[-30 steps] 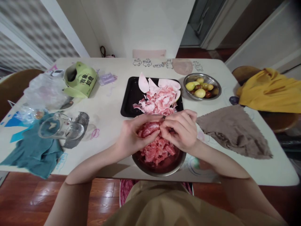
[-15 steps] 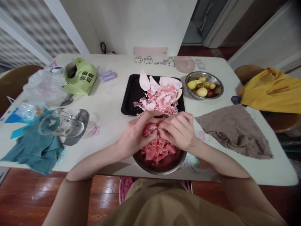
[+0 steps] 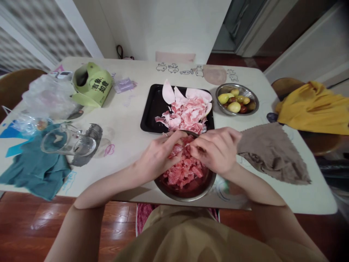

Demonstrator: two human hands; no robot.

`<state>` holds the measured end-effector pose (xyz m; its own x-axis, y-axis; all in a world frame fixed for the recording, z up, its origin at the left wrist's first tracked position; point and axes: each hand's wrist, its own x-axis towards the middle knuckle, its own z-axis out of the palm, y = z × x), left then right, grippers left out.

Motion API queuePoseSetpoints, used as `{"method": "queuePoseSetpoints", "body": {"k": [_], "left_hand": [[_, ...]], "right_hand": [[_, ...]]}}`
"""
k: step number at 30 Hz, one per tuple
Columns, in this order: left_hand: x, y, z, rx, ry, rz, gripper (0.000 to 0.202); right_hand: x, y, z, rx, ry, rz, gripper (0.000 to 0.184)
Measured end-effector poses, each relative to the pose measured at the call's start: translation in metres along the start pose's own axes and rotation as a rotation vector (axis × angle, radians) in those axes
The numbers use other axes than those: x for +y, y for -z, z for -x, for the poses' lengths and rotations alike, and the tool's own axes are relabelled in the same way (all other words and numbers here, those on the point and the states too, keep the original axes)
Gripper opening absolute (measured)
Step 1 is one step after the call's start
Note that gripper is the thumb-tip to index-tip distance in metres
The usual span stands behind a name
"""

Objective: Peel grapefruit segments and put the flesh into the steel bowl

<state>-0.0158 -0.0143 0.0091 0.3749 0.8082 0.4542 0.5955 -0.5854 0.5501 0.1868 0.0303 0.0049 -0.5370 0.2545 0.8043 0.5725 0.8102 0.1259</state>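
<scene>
Both my hands work over a metal bowl (image 3: 203, 187) at the table's near edge, which holds several pieces of red pomelo flesh (image 3: 185, 173). My left hand (image 3: 158, 156) is closed round a red pomelo segment (image 3: 176, 149). My right hand (image 3: 216, 149) pinches at the same segment from the right, fingers pressed together. Just behind the bowl a black tray (image 3: 152, 112) carries a heap of pink peel and membrane scraps (image 3: 187, 111).
A smaller metal bowl of yellow and red fruits (image 3: 236, 99) stands at the back right. A brown cloth (image 3: 269, 153) lies right of my hands, a yellow cloth (image 3: 313, 107) on a chair. On the left are a glass jug (image 3: 68, 143), a teal cloth (image 3: 35, 171), a plastic bag (image 3: 50, 98) and a green box (image 3: 92, 87).
My hands have shifted slightly right and lower over the bowl, still working the same segment. The view tilted a little; nothing else on the table moved.
</scene>
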Motion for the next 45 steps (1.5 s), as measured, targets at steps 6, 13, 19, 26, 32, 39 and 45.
{"method": "queuePoseSetpoints", "body": {"k": [6,13,19,26,32,39,45], "left_hand": [[0.003,0.002,-0.003,0.114,0.079,0.164,0.046],[0.001,0.003,-0.005,0.121,0.147,0.293,0.055],[-0.005,-0.004,-0.004,0.144,0.187,0.361,0.061],[-0.013,-0.012,-0.007,0.125,0.17,0.337,0.058],[-0.024,-0.023,-0.006,0.107,0.165,0.279,0.069],[-0.029,-0.028,-0.002,0.141,0.137,0.261,0.078],[-0.027,-0.027,0.0,0.158,0.1,0.2,0.074]], "right_hand": [[0.003,0.007,-0.003,-0.005,-0.098,-0.196,0.011],[0.01,0.006,-0.003,0.014,-0.2,-0.227,0.017],[0.056,-0.043,0.007,-0.025,-0.291,-0.146,0.015],[0.087,-0.08,0.026,-0.282,-0.339,-0.209,0.031],[0.059,-0.046,0.007,-0.204,-0.262,-0.303,0.029],[0.021,-0.02,-0.001,-0.261,-0.067,-0.517,0.029],[0.018,-0.022,0.003,-0.262,-0.046,-0.513,0.019]]}}
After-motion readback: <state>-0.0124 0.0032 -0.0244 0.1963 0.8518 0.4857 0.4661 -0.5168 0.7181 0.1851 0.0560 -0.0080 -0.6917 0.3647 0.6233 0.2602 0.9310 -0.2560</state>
